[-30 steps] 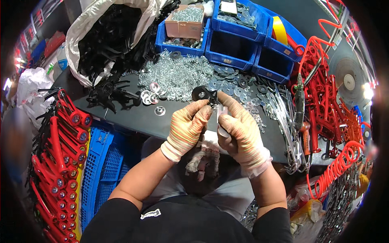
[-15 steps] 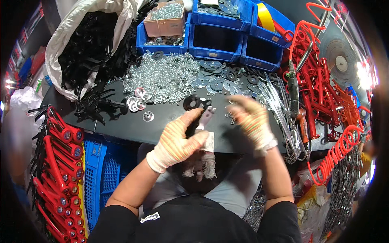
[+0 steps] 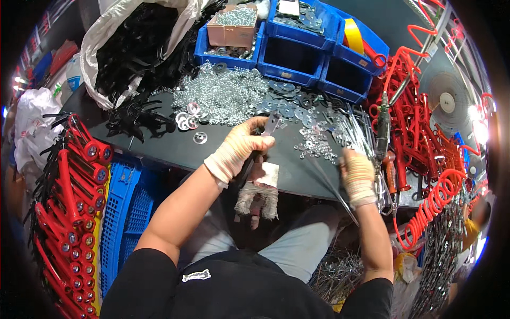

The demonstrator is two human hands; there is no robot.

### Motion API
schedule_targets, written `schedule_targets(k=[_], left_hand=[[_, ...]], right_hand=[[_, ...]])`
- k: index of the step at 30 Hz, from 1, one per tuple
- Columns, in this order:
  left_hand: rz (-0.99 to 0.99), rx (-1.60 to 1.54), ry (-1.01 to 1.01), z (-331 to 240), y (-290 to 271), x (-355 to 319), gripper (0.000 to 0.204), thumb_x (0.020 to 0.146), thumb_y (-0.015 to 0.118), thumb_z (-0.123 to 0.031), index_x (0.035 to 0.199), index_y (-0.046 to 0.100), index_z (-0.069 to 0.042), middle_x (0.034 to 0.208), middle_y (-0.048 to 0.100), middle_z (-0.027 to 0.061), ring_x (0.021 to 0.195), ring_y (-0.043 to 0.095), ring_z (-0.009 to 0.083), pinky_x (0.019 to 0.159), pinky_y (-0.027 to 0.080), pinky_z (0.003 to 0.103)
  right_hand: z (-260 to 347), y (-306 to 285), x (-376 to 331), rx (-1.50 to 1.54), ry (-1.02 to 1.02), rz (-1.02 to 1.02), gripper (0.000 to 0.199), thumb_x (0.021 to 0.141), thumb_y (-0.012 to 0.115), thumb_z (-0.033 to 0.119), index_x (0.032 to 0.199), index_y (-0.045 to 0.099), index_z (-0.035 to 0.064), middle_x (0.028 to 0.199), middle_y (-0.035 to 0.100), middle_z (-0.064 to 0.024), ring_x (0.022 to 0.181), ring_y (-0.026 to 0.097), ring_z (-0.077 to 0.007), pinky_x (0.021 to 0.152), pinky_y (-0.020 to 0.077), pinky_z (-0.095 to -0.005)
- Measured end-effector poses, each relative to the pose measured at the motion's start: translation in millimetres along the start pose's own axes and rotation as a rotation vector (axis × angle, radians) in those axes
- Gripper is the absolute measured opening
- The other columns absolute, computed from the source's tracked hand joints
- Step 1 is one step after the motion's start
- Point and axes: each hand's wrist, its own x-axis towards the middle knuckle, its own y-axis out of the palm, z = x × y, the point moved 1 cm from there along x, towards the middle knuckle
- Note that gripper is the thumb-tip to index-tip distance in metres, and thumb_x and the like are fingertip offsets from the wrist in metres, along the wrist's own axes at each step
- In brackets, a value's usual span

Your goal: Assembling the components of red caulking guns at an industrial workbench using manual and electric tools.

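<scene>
Cream knitted gloves [image 3: 240, 151] over black worktop [image 3: 175, 149]; silver metal washers [image 3: 226, 95]; blue plastic bins [image 3: 289, 56]; red coiled hose [image 3: 433, 204].

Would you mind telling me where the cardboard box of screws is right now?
In the head view, the cardboard box of screws sits at the top centre, on the leftmost blue bin, just right of the white sack of black parts.

You're looking down at a dark worktop [image 3: 159, 146] that curves across the middle of the frame. Blue storage bins [image 3: 297, 50] line its far edge at the top. A blue plastic crate [image 3: 125, 204] sits under it at lower left. A round fan [image 3: 449, 101] stands at the upper right, with bright light glaring just right of it.
</scene>
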Motion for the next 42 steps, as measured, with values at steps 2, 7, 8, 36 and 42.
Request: schedule_targets(k=[2,7,8,36,42], left_hand=[[-0.044,-0.042,0.012,2.4,0.2,2.7,0.058,0.072,0.076,-0.008,0.125,0.051,-0.004,0.081,0.057,0.0040,0.060,0.053,0.0129,0.055,0.046,0.025],[-0.152,0.206,0.187,18.1,-8.3,9.6,0.056,0.072,0.075,-0.005,0.123,0.052,-0.004,0.082,0.058,0.0037,0.061,0.053,0.0123,0.056,0.047,0.026],[-0.186,0.215,0.140,17.8,-6.8,8.1,0.052,0.073,0.073,-0.005,0.121,0.053,-0.005,0.082,0.058,0.0031,0.057,0.052,0.0114,0.056,0.048,0.025],[0.016,-0.061,0.026,-12.9,8.9,-32.4,0.055,0.072,0.073,-0.009,0.124,0.054,-0.004,0.088,0.060,0.0042,0.068,0.057,0.0118,0.061,0.047,0.025],[-0.247,0.960,0.762,-15.3,12.2,-46.8,0.045,0.076,0.068,-0.013,0.117,0.055,-0.002,0.092,0.061,0.0114,0.079,0.060,0.0201,0.074,0.049,0.034]], right_hand=[[23.3,-1.0,2.2,0.125,-0.094,-0.067,0.032,0.079,0.065,0.020,0.109,0.058,0.0115,0.093,0.063,-0.0114,0.083,0.059,-0.0338,0.073,0.0470,-0.0469],[98.3,-47.2,-8.4,0.526,-0.483,0.164,0.040,0.076,0.070,0.033,0.108,0.060,0.0100,0.092,0.062,-0.0107,0.083,0.060,-0.0324,0.072,0.0468,-0.0432],[102.6,-44.3,-17.5,0.538,-0.520,0.042,0.039,0.075,0.071,0.031,0.106,0.061,0.0100,0.090,0.062,-0.0092,0.082,0.059,-0.0313,0.071,0.0468,-0.0424],[75.6,-96.9,-30.1,0.372,-0.282,-0.289,0.055,0.068,0.056,-0.006,0.120,0.062,0.0128,0.086,0.065,-0.0102,0.070,0.063,-0.0308,0.060,0.0512,-0.0375],[84.7,-98.0,-39.6,0.842,-0.056,-0.034,0.037,0.082,0.058,0.000,0.117,0.064,0.0062,0.082,0.065,-0.0041,0.065,0.060,-0.0188,0.055,0.0487,-0.0322]])
